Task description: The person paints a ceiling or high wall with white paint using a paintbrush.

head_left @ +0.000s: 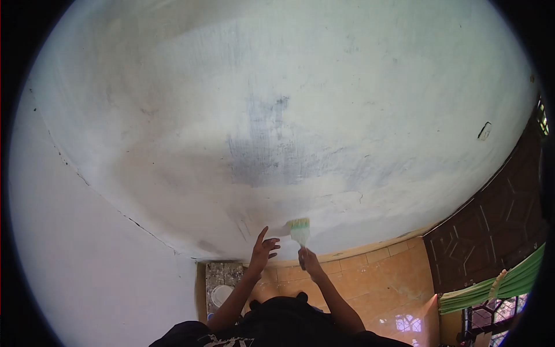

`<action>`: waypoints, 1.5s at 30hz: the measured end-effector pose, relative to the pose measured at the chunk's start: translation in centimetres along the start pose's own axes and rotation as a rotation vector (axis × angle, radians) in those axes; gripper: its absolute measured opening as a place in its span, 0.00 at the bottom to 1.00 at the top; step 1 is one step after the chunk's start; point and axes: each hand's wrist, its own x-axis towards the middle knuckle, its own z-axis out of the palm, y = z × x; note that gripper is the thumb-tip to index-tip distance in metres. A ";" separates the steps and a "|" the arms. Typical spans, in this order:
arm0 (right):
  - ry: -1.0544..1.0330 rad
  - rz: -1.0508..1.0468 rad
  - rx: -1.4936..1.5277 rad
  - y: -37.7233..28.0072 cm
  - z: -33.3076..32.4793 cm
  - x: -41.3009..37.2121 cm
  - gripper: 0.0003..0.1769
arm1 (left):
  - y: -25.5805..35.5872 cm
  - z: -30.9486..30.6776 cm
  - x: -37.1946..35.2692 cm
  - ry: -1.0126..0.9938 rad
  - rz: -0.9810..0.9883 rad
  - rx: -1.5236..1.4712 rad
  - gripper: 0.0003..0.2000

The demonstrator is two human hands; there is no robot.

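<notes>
Here, my right hand (311, 263) is clamped on the handle of a wide, flat paintbrush with pale, yellowish bristles (300, 230) pointing upward. Left of the brush, my left hand (263, 253) is raised with fingers spread; behind the brush stands a patchy, grey-smudged white wall (370, 98), though I cannot tell whether the bristles touch it.

I have the right hand (311, 260) wrapped around the handle of a wide paint brush (300, 232). Its hairs point at the big, smudgy wall (358, 92), but I can't tell if they touch it. My left hand (265, 250) is up beside the brush, fingers spread. I also see a round white thing (221, 295), orange floor tiles (364, 277), a dark door (485, 237) and a green curtain (523, 281).
</notes>
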 end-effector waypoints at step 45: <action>-0.235 0.298 0.428 -13.0 -5.9 -4.2 0.15 | 1.1 8.3 2.0 0.123 0.133 -0.079 0.34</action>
